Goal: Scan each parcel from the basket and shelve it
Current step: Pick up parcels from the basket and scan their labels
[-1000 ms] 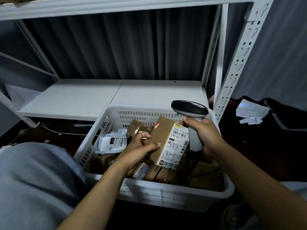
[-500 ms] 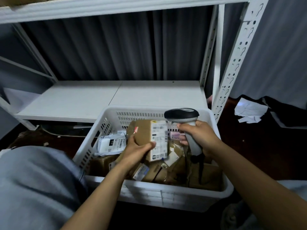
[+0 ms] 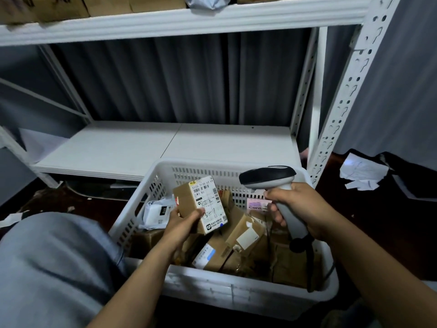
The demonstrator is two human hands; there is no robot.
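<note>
Holding a small brown cardboard parcel [image 3: 189, 197] up beside a grey-and-black handheld barcode scanner [image 3: 267, 177].
Above the white perforated plastic basket [image 3: 236, 294] of brown boxes, the left hand [image 3: 182, 224] grips the parcel from below (white label facing the camera), while the right hand [image 3: 299, 209] wraps the scanner's handle, its head just right of the parcel, apart from it. Beyond lies the white metal shelf board [image 3: 165, 147].

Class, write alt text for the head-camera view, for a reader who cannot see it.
A person's left hand holds a small labelled cardboard parcel above a white basket of parcels, while the right hand grips a barcode scanner beside it. A white shelf stands behind.
</note>
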